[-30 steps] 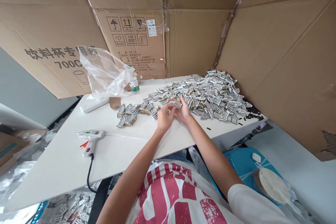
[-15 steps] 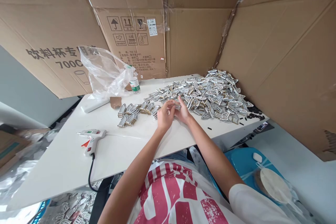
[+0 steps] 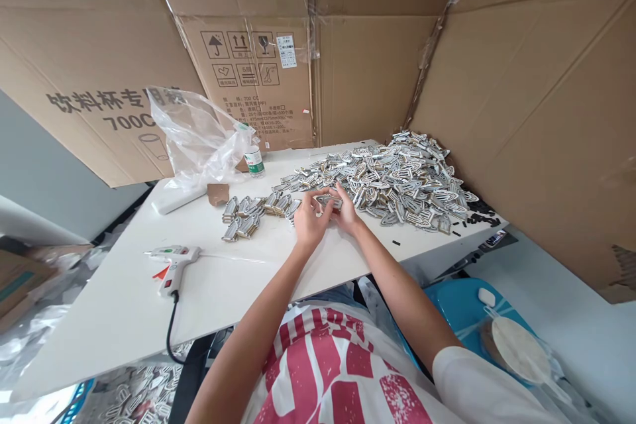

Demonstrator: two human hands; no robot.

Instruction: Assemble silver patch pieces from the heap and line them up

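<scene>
Between my two hands is a small grey-and-white slotted piece (image 3: 326, 199), pointed at one end and partly covered by my fingers. My left hand (image 3: 310, 224) grips it from the left with fingers and thumb. From the right, my right hand (image 3: 346, 214) closes on the same piece. A large heap of similar slotted pieces (image 3: 405, 179) lies just beyond and to the right of my hands. Left of my left hand, small stacks of these pieces (image 3: 243, 215) stand in uneven rows.
A white glue gun (image 3: 173, 266) with a black cord lies on the white table (image 3: 119, 305). Behind it are a clear plastic bag (image 3: 193, 139), a bottle (image 3: 255, 160) and a cardboard scrap (image 3: 218, 194). Tall cardboard (image 3: 372, 73) encloses the back and right. Black bits (image 3: 481, 215) lie at right.
The slotted piece has turned in my fingers and more of its face shows. My left hand has shifted slightly left; the heap and stacks look the same.
</scene>
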